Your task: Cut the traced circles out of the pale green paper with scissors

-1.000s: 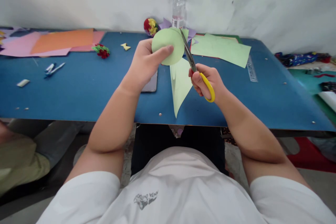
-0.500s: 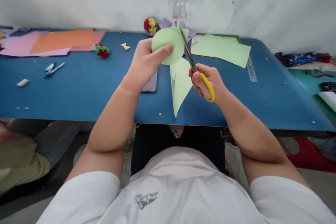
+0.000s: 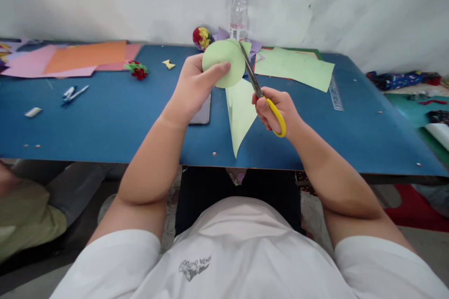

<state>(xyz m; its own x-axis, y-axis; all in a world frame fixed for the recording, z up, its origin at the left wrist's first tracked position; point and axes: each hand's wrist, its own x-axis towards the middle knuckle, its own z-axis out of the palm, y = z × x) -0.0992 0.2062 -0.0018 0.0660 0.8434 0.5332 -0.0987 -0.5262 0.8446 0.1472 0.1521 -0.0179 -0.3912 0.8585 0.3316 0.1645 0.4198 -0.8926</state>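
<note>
My left hand (image 3: 200, 77) pinches a round piece of light green paper (image 3: 224, 53), thumb on top and fingers hidden beneath it. Closed around the yellow-handled scissors (image 3: 277, 119) is my right hand (image 3: 275, 105). The scissor blades point up and left, lying against the right edge of the green circle. A narrow bit of green paper shows beyond the blade tips. Below the circle, a curved, pointed green paper offcut (image 3: 240, 112) hangs or lies over the blue table; whether it is still joined to the circle I cannot tell.
Behind my hands stand a clear plastic bottle (image 3: 239, 11) and a red-yellow paper ball (image 3: 202, 38). Green sheets (image 3: 294, 67) and a clear ruler (image 3: 336, 93) lie right. Left are orange paper (image 3: 87, 58), a red-green paper flower (image 3: 136, 70), pens (image 3: 74, 95) and an eraser (image 3: 33, 112). A person sits at left.
The view has tilted up very slightly. My hands, the green circle and the scissors keep nearly the same positions; the blades look a little more closed.
</note>
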